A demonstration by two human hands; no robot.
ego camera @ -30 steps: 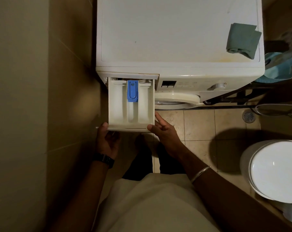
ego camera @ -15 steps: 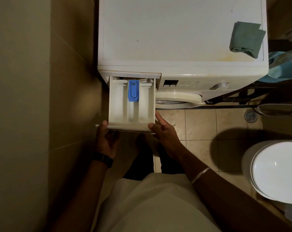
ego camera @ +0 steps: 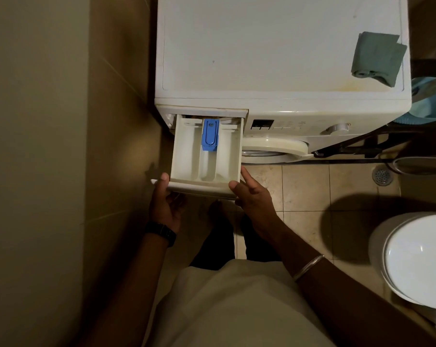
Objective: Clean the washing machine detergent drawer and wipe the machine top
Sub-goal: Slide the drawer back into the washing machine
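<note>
The white detergent drawer (ego camera: 186,156) is pulled far out of the washing machine's front left slot, with a blue insert (ego camera: 210,135) in its middle compartment. My left hand (ego camera: 164,204) grips the drawer's front left corner from below, thumb on the rim. At the front right corner, my right hand (ego camera: 252,196) holds the drawer with thumb on the rim and forefinger along its side. The machine top (ego camera: 262,46) is white with faint yellowish stains near the front right. A folded grey-green cloth (ego camera: 377,58) lies on its right edge.
A tiled wall (ego camera: 61,121) stands close on the left. A white toilet (ego camera: 417,259) is at the right, and a floor drain (ego camera: 382,175) near the machine. A blue basket (ego camera: 427,106) sits to the right of the machine. The control dial (ego camera: 338,127) and door rim (ego camera: 274,149) face me.
Both hands stay on the drawer's front corners; the drawer looks to have come out slightly farther. The view has shifted a little.
</note>
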